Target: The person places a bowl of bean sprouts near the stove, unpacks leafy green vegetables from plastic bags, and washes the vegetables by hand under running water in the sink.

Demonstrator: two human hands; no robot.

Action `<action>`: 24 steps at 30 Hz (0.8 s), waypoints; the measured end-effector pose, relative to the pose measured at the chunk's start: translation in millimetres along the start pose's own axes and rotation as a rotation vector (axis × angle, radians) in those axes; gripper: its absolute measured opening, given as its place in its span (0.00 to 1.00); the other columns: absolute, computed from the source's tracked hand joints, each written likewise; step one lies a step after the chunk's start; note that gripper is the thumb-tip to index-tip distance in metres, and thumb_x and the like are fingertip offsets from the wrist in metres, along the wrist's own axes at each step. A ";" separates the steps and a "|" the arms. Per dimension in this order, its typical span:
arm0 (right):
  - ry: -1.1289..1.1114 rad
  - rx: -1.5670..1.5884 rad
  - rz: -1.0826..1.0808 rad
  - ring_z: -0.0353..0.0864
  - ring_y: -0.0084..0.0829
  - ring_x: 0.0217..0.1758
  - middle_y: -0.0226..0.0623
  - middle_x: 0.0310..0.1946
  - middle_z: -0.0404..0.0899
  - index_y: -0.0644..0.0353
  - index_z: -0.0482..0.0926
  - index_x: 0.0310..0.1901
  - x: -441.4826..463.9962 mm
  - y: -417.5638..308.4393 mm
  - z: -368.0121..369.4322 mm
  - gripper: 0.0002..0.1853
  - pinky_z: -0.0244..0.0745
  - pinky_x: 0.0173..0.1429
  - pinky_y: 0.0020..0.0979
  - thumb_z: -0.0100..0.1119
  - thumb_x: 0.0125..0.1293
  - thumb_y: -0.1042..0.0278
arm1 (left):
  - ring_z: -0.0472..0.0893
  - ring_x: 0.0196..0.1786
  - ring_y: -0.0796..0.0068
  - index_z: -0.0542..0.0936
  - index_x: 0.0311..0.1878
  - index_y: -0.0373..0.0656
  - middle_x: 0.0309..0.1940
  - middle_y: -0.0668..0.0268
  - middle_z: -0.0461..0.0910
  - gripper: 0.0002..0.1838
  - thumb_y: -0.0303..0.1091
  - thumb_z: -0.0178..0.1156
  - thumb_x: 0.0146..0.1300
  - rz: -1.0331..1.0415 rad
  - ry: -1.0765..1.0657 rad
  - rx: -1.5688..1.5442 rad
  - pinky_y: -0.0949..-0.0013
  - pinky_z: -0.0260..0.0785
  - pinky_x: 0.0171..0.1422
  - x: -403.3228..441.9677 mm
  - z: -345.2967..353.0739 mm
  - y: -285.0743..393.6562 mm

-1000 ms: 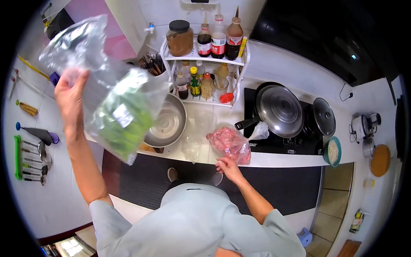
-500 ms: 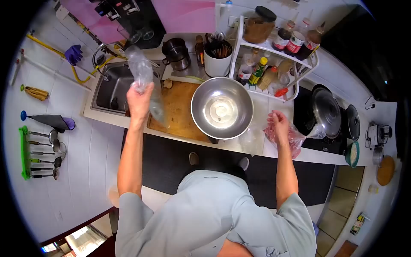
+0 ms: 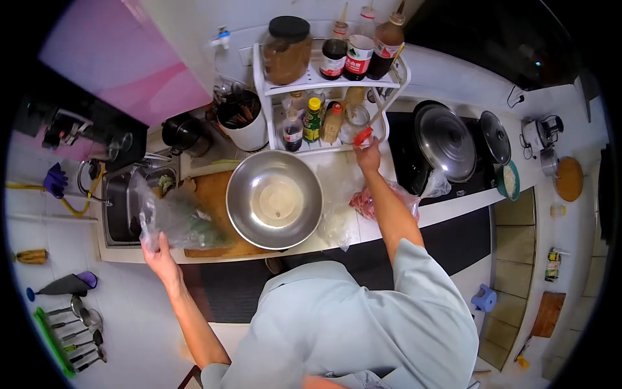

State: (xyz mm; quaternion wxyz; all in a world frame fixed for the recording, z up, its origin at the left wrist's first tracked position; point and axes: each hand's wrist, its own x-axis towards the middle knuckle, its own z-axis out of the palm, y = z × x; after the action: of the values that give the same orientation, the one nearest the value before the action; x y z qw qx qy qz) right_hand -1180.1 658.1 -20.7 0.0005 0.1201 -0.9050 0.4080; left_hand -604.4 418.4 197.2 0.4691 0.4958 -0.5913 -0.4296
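Observation:
My left hand (image 3: 162, 258) is closed on the edge of a clear plastic bag (image 3: 155, 211) with something green inside, over the left part of the cutting board (image 3: 214, 194) by the sink. My right hand (image 3: 368, 155) reaches to the rack's lower shelf and has its fingers on a red lid (image 3: 363, 136) beside a glass jar (image 3: 354, 120). Under my right forearm lies a bag of raw meat (image 3: 364, 203). A large steel bowl (image 3: 275, 200) stands between my hands, partly on the board.
The white rack (image 3: 330, 89) holds sauce bottles and a brown jar (image 3: 287, 52). To the right are a lidded pan (image 3: 446, 142) on the black stove and a green bowl (image 3: 508, 180). The sink (image 3: 123, 207) is at the left; a utensil holder (image 3: 243, 123) stands behind the bowl.
My left hand has lowered the bag toward the counter at the left. My right hand has moved from the meat bag up to the red lid on the rack. The view has shifted.

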 end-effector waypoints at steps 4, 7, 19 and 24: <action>-0.084 -0.206 0.157 0.72 0.55 0.65 0.57 0.65 0.69 0.59 0.43 0.77 17.0 -27.7 -2.6 0.61 0.74 0.64 0.46 0.77 0.48 0.59 | 0.76 0.44 0.77 0.75 0.57 0.37 0.45 0.67 0.78 0.16 0.25 0.63 0.67 -0.037 0.007 0.057 0.72 0.70 0.50 -17.3 18.9 19.1; -0.169 -0.184 0.071 0.70 0.55 0.67 0.54 0.70 0.59 0.50 0.48 0.75 17.6 -31.7 0.4 0.54 0.75 0.62 0.50 0.74 0.51 0.64 | 0.76 0.45 0.77 0.74 0.59 0.37 0.46 0.66 0.79 0.19 0.24 0.64 0.65 -0.075 0.010 0.085 0.71 0.71 0.49 -29.7 24.6 22.1; 0.133 -0.109 -0.267 0.81 0.55 0.51 0.50 0.65 0.70 0.61 0.58 0.69 -4.4 -104.3 -68.5 0.45 0.77 0.51 0.49 0.72 0.50 0.72 | 0.77 0.48 0.76 0.71 0.62 0.37 0.51 0.64 0.77 0.23 0.25 0.65 0.65 -0.081 0.060 -0.036 0.71 0.71 0.49 -42.0 14.8 12.9; 0.093 -0.493 -0.430 0.81 0.55 0.46 0.51 0.49 0.80 0.61 0.70 0.62 57.8 -103.5 -28.0 0.34 0.78 0.49 0.49 0.70 0.51 0.70 | 0.78 0.52 0.72 0.70 0.64 0.35 0.53 0.62 0.77 0.26 0.21 0.65 0.63 -0.057 0.013 -0.121 0.68 0.73 0.57 -30.8 -1.9 -7.1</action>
State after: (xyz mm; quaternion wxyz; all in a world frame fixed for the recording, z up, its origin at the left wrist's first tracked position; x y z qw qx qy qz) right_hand -1216.4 600.2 80.1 0.1570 0.2857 -0.9295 0.1725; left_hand -599.2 447.9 186.7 0.4898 0.4858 -0.5467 -0.4745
